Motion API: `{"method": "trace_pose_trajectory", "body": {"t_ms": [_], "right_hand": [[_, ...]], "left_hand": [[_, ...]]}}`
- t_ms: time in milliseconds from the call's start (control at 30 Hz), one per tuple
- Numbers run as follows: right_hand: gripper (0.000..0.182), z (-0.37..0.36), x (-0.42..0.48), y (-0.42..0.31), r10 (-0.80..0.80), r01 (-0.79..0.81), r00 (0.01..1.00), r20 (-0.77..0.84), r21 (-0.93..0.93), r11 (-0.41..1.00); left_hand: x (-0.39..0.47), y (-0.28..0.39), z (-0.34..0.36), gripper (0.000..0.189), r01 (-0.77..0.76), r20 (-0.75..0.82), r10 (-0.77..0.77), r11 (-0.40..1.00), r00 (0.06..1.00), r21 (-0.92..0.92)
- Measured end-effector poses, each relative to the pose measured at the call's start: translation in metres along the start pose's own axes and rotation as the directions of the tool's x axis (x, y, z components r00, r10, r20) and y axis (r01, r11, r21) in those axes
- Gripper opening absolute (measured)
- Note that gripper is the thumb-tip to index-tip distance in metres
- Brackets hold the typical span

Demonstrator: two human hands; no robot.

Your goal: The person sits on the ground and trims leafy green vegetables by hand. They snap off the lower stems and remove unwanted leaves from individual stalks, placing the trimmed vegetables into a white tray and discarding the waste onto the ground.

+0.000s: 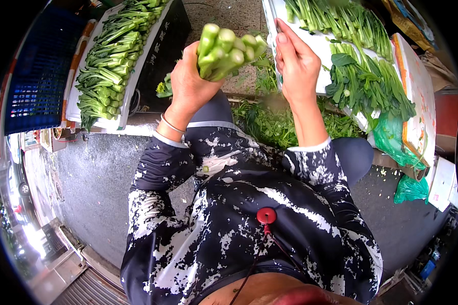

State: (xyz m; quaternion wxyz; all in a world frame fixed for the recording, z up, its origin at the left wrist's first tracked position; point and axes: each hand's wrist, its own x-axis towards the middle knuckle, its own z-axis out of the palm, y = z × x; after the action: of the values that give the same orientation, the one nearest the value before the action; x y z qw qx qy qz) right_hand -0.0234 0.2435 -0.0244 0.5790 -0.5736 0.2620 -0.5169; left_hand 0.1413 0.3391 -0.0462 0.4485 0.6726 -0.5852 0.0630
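Note:
My left hand (pixel 194 74) is wrapped around a bunch of choy sum (pixel 227 51). Its pale cut stem ends face up toward me, and some leaf with yellow flowers sticks out below the hand on the left. My right hand (pixel 298 63) is raised to the right of the bunch, apart from it. Between its thumb and forefinger it pinches a small metal blade (pixel 278 26); only the tip shows, the remainder being hidden in the fingers. Beyond that hand, a white board (pixel 315 78) bears loose leafy choy sum (pixel 370 80) and a further row at the back.
At left, neatly stacked choy sum (pixel 110 68) lies on a white foam lid beside a blue plastic crate (pixel 34 72). Leaf trimmings (pixel 263 122) cover the ground between my knees. A foam box (pixel 416 95) and green plastic bags (pixel 411 189) are at right.

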Motion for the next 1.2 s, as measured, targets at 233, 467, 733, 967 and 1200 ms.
{"method": "trace_pose_trajectory", "body": {"t_ms": [233,467,733,967,1200], "right_hand": [[0.048,0.016,-0.03,0.001,-0.08,0.078,0.949,0.305,0.016,0.997],[0.048,0.014,-0.025,0.011,-0.051,0.076,0.963,0.265,-0.086,0.993],[0.028,0.004,-0.017,0.025,-0.14,0.138,0.977,0.161,0.022,0.99],[0.027,0.001,-0.026,0.037,-0.353,0.316,0.934,-0.056,-0.332,0.889],[0.047,-0.037,-0.028,0.014,0.104,-0.091,0.988,0.111,-0.116,0.989]], "left_hand": [[0.005,0.005,0.006,0.062,0.094,-0.002,-0.094,0.994,0.996,0.059],[0.005,0.007,0.01,0.063,0.089,0.008,-0.09,0.988,0.996,0.126],[0.006,0.009,0.004,0.067,0.162,0.176,-0.175,0.983,0.969,0.088],[0.01,0.01,0.015,0.056,0.029,0.237,-0.062,0.99,0.97,0.141],[0.005,0.013,0.003,0.063,0.128,0.343,-0.147,0.989,0.928,0.078]]}}
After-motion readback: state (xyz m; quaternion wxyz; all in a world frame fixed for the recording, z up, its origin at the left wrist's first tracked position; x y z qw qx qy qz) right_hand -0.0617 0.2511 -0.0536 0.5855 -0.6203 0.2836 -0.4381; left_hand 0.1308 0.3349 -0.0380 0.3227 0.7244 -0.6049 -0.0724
